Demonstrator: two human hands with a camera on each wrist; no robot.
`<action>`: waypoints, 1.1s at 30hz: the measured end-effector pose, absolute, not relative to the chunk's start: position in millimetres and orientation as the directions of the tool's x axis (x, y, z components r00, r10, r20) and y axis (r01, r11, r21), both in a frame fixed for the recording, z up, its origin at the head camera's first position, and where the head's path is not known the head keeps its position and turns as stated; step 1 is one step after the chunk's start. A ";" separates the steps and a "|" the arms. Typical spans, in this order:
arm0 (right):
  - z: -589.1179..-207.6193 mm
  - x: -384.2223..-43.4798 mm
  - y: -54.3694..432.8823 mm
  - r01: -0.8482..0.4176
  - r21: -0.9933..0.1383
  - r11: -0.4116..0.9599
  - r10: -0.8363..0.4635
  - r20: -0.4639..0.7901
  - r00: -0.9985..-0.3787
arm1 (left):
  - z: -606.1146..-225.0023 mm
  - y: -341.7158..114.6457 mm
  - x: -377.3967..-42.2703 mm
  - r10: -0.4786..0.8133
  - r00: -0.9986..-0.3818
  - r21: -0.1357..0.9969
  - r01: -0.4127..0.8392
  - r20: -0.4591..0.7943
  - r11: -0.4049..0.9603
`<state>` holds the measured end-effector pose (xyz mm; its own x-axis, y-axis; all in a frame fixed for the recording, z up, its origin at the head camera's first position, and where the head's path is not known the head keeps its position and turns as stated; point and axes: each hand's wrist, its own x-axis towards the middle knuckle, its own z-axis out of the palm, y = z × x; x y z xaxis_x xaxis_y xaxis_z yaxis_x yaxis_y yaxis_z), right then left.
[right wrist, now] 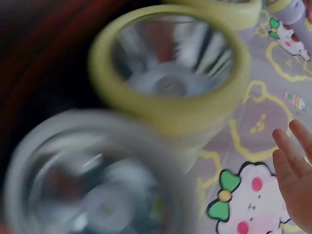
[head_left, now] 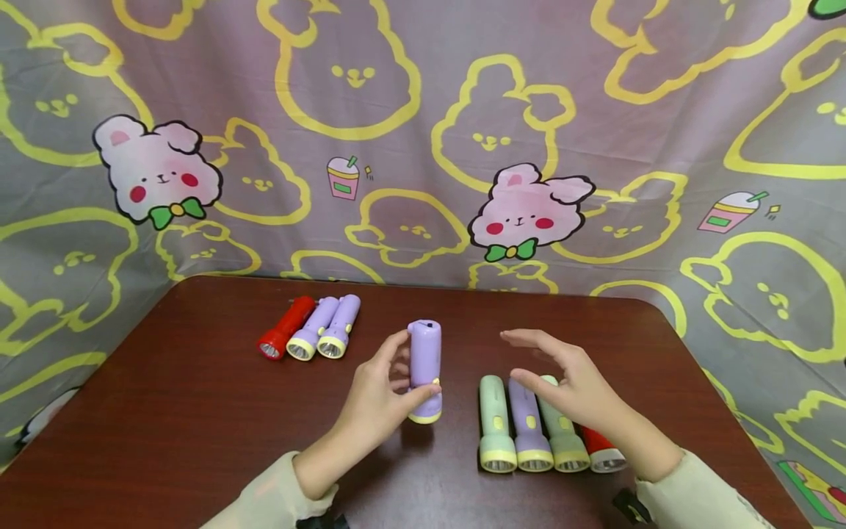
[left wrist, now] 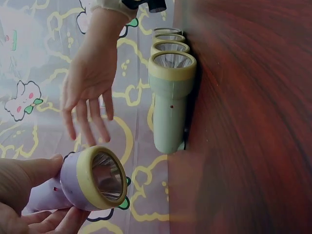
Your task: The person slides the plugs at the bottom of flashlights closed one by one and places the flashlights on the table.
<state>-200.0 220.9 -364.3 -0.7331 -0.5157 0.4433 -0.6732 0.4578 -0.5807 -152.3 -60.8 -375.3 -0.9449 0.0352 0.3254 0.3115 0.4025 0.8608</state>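
Observation:
My left hand (head_left: 371, 397) grips a purple flashlight (head_left: 426, 356) upright over the middle of the table, its yellow-rimmed lens end pointing down. Thumb and fingers wrap its sides, and the lens (left wrist: 108, 176) shows in the left wrist view. Fingers spread and holding nothing, my right hand (head_left: 576, 380) hovers above a row of flashlights at the right. That row runs from a light green flashlight (head_left: 494, 415) through a purple one (head_left: 528, 430) and a second green one (head_left: 564, 437) to a red one (head_left: 597, 442), partly hidden by my right wrist. Their lens ends face me.
Toward the back left of the brown table (head_left: 198, 411) lie a red flashlight (head_left: 291, 323) and two purple flashlights (head_left: 316, 323) side by side. A cartoon-patterned curtain (head_left: 410, 162) hangs right behind the table's far edge.

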 end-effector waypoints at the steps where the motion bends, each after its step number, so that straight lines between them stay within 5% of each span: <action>1: -366.2 -199.8 224.8 -0.672 -0.575 0.467 -0.518 0.437 -0.735 | -375.2 -62.7 -151.9 0.033 -0.946 0.862 0.308 0.323 0.403; 23: -397.1 -187.8 266.0 -0.666 -0.455 0.592 -0.619 0.273 -0.737 | -385.3 -88.9 -147.2 -0.018 -0.984 0.931 0.162 0.178 0.326; 33: -403.4 -186.8 270.4 -0.717 -0.405 0.568 -0.667 0.284 -0.689 | -391.3 -88.3 -145.8 0.030 -0.987 0.944 0.160 0.158 0.290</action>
